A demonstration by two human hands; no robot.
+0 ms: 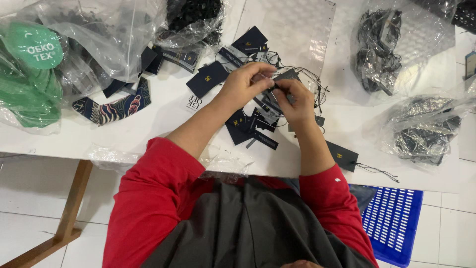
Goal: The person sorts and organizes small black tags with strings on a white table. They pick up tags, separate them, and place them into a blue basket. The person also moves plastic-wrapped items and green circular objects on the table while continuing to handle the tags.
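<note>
Seen from above: two bare hands meeting over a white table (148, 129), sleeves red. Left hand (243, 84) curled, fingers (263, 72) pinched narrow on a small grey hang tag (287, 76). Right hand (300, 101) just beside it, touching the same tag, fingertips closed on a thin black string (310, 74) at the tag's edge. Tag held just above the table, at the middle of its far half.

Under and around the hands, a loose heap of dark navy tags (248, 130), some overlapping, with black strings tangled among them. More navy tags (208, 78) farther left of the hands. One single navy tag with a string (342, 156) near the table's near edge, right of the right forearm.

Far left, a clear plastic bag of green round labels (29, 74). Beside it, a curved strip with a colourful pattern (116, 106) lying flat on the table. Far centre, a clear bag of small black pieces (191, 17). Far right and right, two clear bags of black cords (379, 49) and (421, 131). A clear empty-looking plastic sheet (292, 30) just beyond the hands.

Below the table on the right, a blue slotted plastic crate (394, 223) on a white tiled floor (29, 198). At left, a wooden table leg (74, 198).
</note>
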